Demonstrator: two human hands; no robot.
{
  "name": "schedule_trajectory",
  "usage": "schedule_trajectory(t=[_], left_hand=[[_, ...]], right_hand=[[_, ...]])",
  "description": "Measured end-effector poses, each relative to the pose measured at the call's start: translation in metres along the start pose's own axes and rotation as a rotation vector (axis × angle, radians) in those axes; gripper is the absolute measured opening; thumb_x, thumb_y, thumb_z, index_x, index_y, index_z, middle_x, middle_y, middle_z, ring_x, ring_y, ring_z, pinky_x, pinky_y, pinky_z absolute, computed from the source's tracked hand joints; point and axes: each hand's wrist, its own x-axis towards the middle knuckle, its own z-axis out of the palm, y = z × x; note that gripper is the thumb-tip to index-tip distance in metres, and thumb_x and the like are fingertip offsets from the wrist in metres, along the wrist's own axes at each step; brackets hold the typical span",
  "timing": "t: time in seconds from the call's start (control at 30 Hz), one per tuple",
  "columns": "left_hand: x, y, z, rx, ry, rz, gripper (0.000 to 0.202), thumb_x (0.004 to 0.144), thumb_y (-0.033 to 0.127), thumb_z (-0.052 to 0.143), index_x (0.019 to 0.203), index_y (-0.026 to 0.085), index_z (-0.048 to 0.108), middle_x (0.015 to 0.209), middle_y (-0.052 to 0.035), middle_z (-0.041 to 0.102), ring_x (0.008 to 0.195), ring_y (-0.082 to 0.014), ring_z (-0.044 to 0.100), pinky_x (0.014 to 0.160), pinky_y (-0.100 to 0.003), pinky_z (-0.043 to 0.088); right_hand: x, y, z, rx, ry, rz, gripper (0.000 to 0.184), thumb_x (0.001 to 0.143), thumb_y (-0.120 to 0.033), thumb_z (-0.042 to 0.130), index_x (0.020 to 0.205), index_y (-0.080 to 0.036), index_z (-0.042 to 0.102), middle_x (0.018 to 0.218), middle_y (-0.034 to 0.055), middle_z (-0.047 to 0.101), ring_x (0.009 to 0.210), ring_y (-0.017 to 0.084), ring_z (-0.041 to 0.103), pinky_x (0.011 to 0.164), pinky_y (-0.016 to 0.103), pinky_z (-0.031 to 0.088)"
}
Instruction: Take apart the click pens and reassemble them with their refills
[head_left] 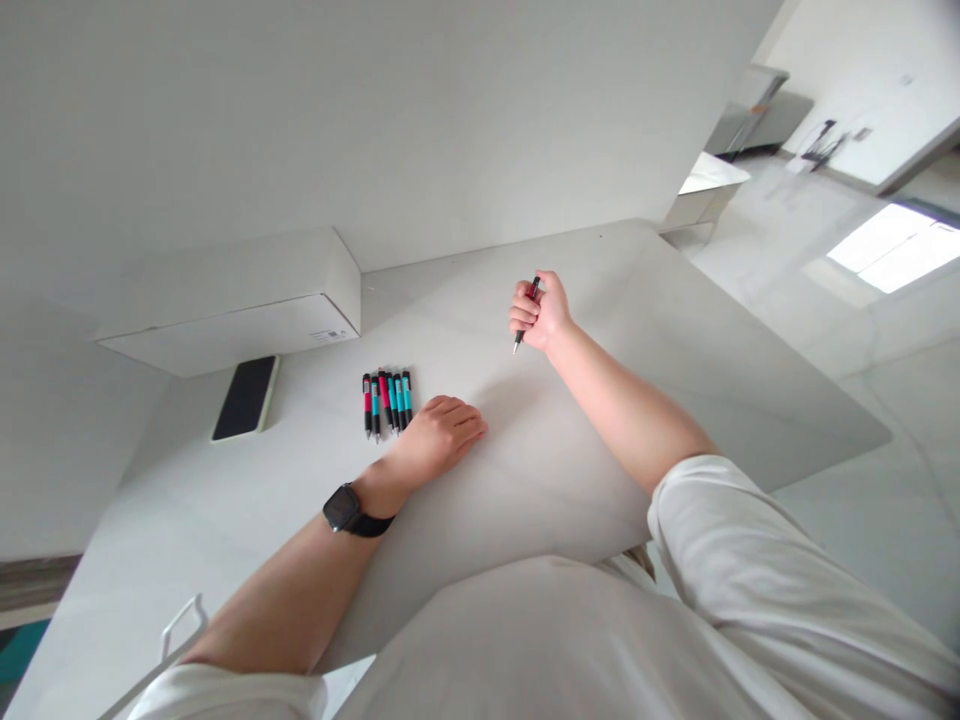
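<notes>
Grip of the right hand [541,312] is curled round a red-and-black pen [533,289], fingers folded across the barrel and thumb at its upper end. The pen slants, its metal tip sticking out of the fist and aimed between six and seven o'clock. Between seven and eight o'clock from this fist is the left hand [444,434], back upward over the pale surface [480,510], fingers side by side and bent. Its palm is hidden, so I cannot tell whether that grip is pressed together on anything. A black watch [343,507] sits on the left wrist, at eight o'clock from the knuckles. At ten o'clock from the left hand, just beside it, lies a row of pens [391,395], some red and some teal, all with black ends, tips toward six o'clock. Farther out, at nine o'clock from the row, a dark-screened phone [245,398] lies near a white box [247,325]. A pale wall [487,120] stands at twelve o'clock, along the surface's far edge.
</notes>
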Motion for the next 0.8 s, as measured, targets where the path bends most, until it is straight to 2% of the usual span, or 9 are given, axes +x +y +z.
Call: schedule_trajectory(t=[0.27,0.47,0.8], left_hand=[[0.0024,0.0022,0.0001,-0.009,-0.011,0.0,0.024,0.106,0.025,0.05,0.112,0.025,0.073,0.11,-0.0088,0.074,0.104,-0.0231,0.068,0.1,-0.043,0.05],[0.0032,0.0048,0.0007,-0.001,-0.021,-0.024,0.023,0.106,0.025,0.052,0.113,0.026,0.073,0.112,-0.0082,0.073,0.105,-0.0222,0.068,0.099,-0.042,0.05],[0.0029,0.0036,0.0049,0.001,-0.028,-0.043,0.023,0.107,0.027,0.05,0.114,0.026,0.073,0.115,-0.0079,0.073,0.106,-0.0223,0.067,0.1,-0.041,0.048]], right_hand=[[-0.0024,0.0034,0.0016,-0.023,-0.006,-0.005,0.043,0.095,-0.062,0.044,0.073,-0.026,0.04,0.046,-0.0101,0.018,0.042,0.011,0.015,0.042,0.025,0.017],[-0.0023,0.0038,-0.0014,0.011,-0.072,-0.031,0.044,0.094,-0.062,0.05,0.072,-0.026,0.04,0.046,-0.0096,0.021,0.042,0.011,0.017,0.042,0.025,0.016],[-0.0026,0.0026,-0.0037,-0.028,-0.073,-0.026,0.044,0.094,-0.062,0.049,0.072,-0.026,0.039,0.047,-0.0095,0.022,0.043,0.011,0.017,0.043,0.025,0.019]])
